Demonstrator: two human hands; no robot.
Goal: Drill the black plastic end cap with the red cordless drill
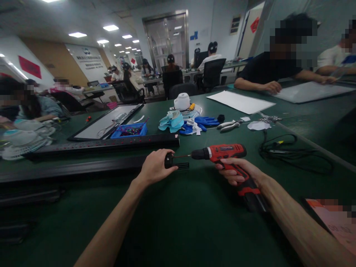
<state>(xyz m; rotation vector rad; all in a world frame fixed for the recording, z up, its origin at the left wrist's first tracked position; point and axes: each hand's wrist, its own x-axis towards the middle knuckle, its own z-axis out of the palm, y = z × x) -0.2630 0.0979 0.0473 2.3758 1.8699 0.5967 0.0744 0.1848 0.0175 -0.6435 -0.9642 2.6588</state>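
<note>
My right hand point(239, 172) is wrapped round the grip of a red and black cordless drill point(225, 152), which lies level above the green table point(178, 222) with its thin bit pointing left. My left hand point(155, 167) is closed on a small black part point(169, 161) at the end of a long black frame rail point(83, 168). The bit's tip meets that part. A second long black rail point(105, 144) lies just behind, parallel to the first.
A blue tray of small parts point(129, 130), a flat panel point(105, 124), blue gloves point(205, 121), masks, a white fan, pliers point(229, 126) and a black cable point(289, 150) lie beyond. White sheets lie far right. Other people sit around the tables.
</note>
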